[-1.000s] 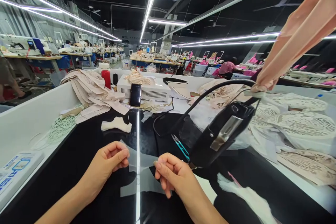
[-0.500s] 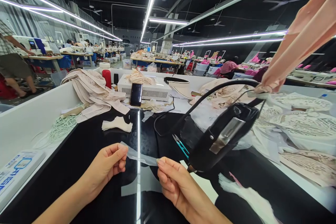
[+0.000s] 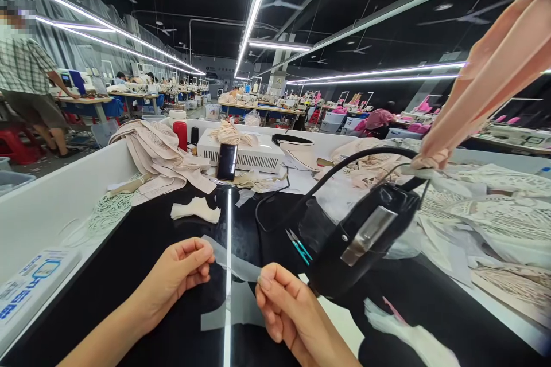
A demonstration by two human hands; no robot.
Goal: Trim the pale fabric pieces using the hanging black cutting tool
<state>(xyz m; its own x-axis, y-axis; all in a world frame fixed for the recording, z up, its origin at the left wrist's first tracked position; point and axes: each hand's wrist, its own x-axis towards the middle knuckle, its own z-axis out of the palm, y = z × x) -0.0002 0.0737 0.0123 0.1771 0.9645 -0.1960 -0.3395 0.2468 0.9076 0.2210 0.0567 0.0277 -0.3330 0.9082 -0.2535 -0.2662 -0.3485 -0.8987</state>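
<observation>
A narrow translucent film strip point(image 3: 235, 264) stretches between my two hands above the black tabletop point(image 3: 142, 258). My left hand point(image 3: 187, 266) pinches its left end between thumb and fingers. The right end is pinched by my right hand point(image 3: 282, 304). Under the strip, a flat translucent piece point(image 3: 245, 304) lies on the table, partly covered by my right hand. Teal thread snips point(image 3: 299, 246) rest just beyond my right hand. Close by on the right hangs a black machine point(image 3: 365, 235) with a metal plate, tied up by a pink fabric band point(image 3: 477, 74).
A stack of small cream fabric pieces point(image 3: 196, 210) lies ahead. Behind it stand a phone point(image 3: 227, 161) and a white vented box point(image 3: 258, 155). Beige fabric pieces point(image 3: 159, 155) pile up at left, lacy cut pieces point(image 3: 503, 200) at right. A white-blue box point(image 3: 34, 287) sits at left.
The view has tilted slightly, so the surroundings sit lower. Both hands keep their pinch on the film strip, which sags a little more. My right hand has turned slightly.
</observation>
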